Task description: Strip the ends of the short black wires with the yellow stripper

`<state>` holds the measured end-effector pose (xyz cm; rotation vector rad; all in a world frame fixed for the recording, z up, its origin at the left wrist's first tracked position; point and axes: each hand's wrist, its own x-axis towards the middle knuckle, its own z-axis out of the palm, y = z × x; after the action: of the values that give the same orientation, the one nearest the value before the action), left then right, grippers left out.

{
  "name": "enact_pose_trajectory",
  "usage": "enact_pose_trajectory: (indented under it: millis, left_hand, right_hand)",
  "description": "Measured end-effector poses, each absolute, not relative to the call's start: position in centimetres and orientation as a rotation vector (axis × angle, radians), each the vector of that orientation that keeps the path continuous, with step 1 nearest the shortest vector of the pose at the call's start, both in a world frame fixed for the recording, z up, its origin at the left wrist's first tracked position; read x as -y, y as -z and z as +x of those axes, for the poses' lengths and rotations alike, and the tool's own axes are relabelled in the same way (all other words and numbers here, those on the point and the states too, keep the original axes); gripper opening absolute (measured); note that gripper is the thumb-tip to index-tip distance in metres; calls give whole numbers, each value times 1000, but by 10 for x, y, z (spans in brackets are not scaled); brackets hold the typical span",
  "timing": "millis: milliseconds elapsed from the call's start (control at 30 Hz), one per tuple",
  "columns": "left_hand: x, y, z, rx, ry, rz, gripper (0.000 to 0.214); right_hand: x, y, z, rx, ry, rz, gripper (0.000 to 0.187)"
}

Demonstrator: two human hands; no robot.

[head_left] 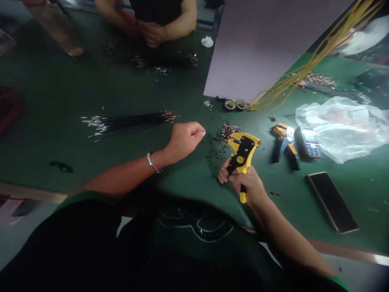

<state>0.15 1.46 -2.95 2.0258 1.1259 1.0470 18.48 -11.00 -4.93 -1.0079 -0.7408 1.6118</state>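
Note:
My right hand (251,184) is wrapped round the handles of a yellow and black wire stripper (242,156), whose head points up and away from me. Left of it, my left hand (186,142) is closed in a pinch above the table; whatever its fingers hold, if anything, cannot be made out. Behind and beside the stripper's jaws lies a pile of short cut wire ends (228,132) with copper tips, and small black scraps are scattered nearby. A bundle of thin black wires (133,119) lies beyond my left hand, with bared ends on both sides.
On the right are an orange and dark blue wire stripper (285,140), a keypad phone (310,142), a smartphone (332,202) and a clear plastic bag (343,125). Tape rolls (235,106) sit by a pale panel (258,48) and yellow wires (304,75). Across the table are another person's hands (152,33).

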Motion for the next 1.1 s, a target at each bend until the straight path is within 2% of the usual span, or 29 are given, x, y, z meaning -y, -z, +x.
enact_pose_trajectory:
  millis: [667,1100]
  left_hand:
    - [-8,26,2,-1064,-1118,2066,13]
    - [-1,21,3,-1022,-1099,2070,14]
  right_hand:
    - [111,47,187,807,-1726,-862,23]
    - [109,47,186,794,-1864,-721,29]
